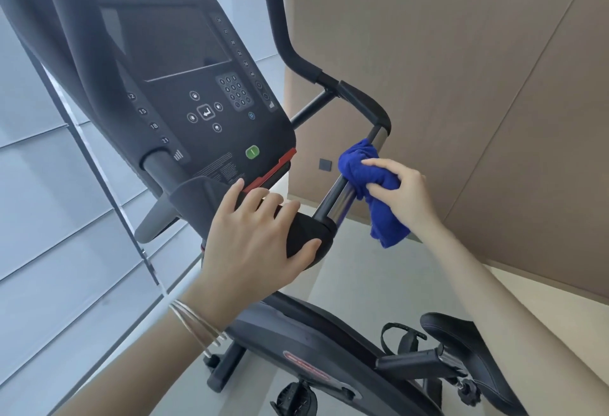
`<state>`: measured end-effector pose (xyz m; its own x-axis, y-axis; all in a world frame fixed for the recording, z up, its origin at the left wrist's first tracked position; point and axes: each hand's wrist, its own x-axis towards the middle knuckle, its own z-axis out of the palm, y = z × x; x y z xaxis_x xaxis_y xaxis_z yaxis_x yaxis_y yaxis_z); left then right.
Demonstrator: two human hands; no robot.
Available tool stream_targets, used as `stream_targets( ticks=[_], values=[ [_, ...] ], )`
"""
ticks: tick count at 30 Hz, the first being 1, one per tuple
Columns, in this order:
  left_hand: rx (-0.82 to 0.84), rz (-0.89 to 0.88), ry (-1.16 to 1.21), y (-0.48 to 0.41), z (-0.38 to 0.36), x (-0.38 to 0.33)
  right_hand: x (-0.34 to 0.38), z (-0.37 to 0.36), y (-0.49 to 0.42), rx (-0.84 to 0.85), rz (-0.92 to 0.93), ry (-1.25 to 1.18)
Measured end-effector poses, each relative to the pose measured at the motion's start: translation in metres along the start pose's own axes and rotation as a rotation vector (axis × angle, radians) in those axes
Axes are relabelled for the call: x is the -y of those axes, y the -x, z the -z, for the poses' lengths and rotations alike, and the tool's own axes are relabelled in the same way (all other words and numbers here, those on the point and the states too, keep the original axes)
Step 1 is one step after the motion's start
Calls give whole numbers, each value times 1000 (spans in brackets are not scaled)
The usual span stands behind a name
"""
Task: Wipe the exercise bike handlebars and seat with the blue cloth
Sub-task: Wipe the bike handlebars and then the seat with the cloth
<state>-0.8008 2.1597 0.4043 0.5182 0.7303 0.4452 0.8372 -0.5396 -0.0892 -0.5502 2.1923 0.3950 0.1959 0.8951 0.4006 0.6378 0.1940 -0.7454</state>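
A person cleans a Star Trac exercise bike, its console (184, 86) filling the left of the view. Below it the left hand (257, 234) lies over the black padded grip (306, 234), its fingers (273, 201) slightly spread across the top and the thumb along the near side, holding nothing else.

From that grip the handlebar (339, 199) runs as a chrome tube up and to the right, then bends into a black horn pointing at the ceiling. The blue cloth (365, 178) is bunched round the upper part of the chrome tube, and its loose tail hangs down to the right.

The right hand (402, 194), the nearer hand to the cloth, presses it against the tube from the right side with its fingers curled into the folds. The next stroke probably has to follow the tube's slanting axis, either down towards the grip or up towards the bend.

The seat (468, 349) sits well apart at lower right and looks untouched.
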Motion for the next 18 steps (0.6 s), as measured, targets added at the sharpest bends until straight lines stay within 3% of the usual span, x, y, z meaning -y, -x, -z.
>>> stream_targets(
  ticks=[8,15,18],
  values=[
    [12,-12,10,0,2,3,16,1,49,118,95,-86],
    [-6,-195,59,-4,7,36,34,2,25,82,76,81],
    [-13,-284,85,-7,8,60,52,0,33,143,60,137]
  ],
)
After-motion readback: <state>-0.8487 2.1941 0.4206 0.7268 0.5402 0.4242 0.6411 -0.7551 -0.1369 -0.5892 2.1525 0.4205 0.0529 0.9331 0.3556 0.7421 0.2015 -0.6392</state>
